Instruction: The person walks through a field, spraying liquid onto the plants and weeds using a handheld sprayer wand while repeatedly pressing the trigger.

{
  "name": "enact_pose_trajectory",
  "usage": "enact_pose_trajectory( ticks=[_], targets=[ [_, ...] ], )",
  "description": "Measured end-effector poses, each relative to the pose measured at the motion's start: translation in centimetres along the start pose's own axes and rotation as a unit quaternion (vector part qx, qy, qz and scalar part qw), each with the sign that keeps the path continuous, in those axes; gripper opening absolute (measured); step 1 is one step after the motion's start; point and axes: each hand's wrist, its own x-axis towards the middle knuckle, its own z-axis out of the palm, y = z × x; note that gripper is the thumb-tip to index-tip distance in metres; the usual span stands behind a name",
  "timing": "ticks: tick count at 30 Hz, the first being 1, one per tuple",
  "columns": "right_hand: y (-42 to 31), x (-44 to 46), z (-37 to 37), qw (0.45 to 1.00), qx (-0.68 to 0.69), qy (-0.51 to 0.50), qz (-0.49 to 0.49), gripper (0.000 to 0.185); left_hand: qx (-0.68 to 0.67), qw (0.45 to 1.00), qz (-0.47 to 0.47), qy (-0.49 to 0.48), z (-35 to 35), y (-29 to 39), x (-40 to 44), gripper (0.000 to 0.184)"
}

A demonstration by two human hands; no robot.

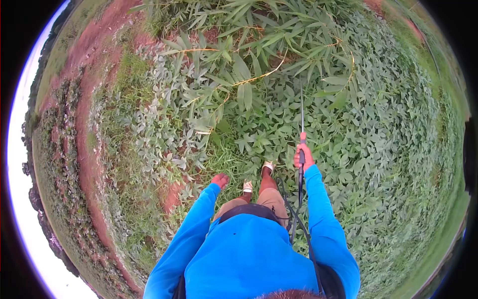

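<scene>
My right hand is closed around the dark handle of a sprayer wand. The wand's thin metal tube points forward over the leaves, and a red collar sits just ahead of my fingers. From the back of the handle a black hose runs down towards my waist and side. My left hand hangs low beside my leg with nothing visible in it, its fingers loosely bent and apart from the plants below. The wand's far tip is hard to make out among the foliage.
Long bamboo-like leafy branches hang across the front. Dense low green plants cover the ground around my feet and to the right. On the left runs a reddish dirt path, with rows of crops beyond it. Black straps cross my shoulders.
</scene>
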Motion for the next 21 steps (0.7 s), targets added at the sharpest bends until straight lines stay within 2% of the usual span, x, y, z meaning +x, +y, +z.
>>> enact_pose_trajectory(
  ticks=[2,5,7,8,10,12,14,15,16,19,20,21],
  targets=[
    [-5.0,2.0,-0.4,0.997,0.076,-0.013,0.002,0.031,-0.014,1.000,0.005,-0.007,0.0,2.8,0.0,0.026],
    [-11.6,4.4,-0.2,0.991,0.121,-0.029,-0.041,0.030,0.025,0.999,0.034,-0.006,-0.8,5.5,1.0,0.025],
    [-14.5,5.2,-0.1,0.958,0.228,-0.146,-0.091,0.029,0.052,0.998,0.020,-0.006,-1.6,6.8,1.2,0.025],
    [-15.6,5.5,-0.1,0.955,0.238,-0.147,-0.096,0.029,0.065,0.998,0.013,-0.006,-2.1,7.6,1.6,0.025],
    [-17.2,5.8,-0.1,0.920,0.273,-0.230,-0.163,0.028,0.068,0.997,0.018,-0.014,-2.8,8.6,2.0,0.024],
    [-18.5,5.9,-0.2,0.908,0.280,-0.254,-0.182,0.028,0.104,0.994,0.019,0.036,-3.5,8.9,2.6,0.023],
    [-19.5,5.4,-0.7,0.891,0.258,-0.296,-0.229,0.028,0.128,0.992,-0.009,0.015,-4.3,9.6,2.8,0.025],
    [-20.1,5.3,-1.1,0.878,0.279,-0.322,-0.218,0.027,0.091,0.996,-0.013,0.001,-4.6,9.5,3.1,0.026],
    [-20.5,5.2,-1.5,0.878,0.280,-0.322,-0.216,0.027,0.054,0.998,-0.015,-0.013,-4.8,9.4,3.3,0.027],
    [-21.4,4.0,-1.2,0.921,0.225,-0.193,-0.251,0.027,0.051,0.999,0.008,-0.011,-5.0,9.5,3.1,0.029],
    [-21.5,3.8,-0.9,0.922,0.223,-0.192,-0.254,0.027,0.050,0.999,0.010,-0.013,-4.9,9.9,3.2,0.029],
    [-21.8,3.7,-0.7,0.938,0.205,-0.151,-0.235,0.027,0.107,0.994,0.001,-0.006,-4.8,9.7,3.6,0.029]
  ],
)
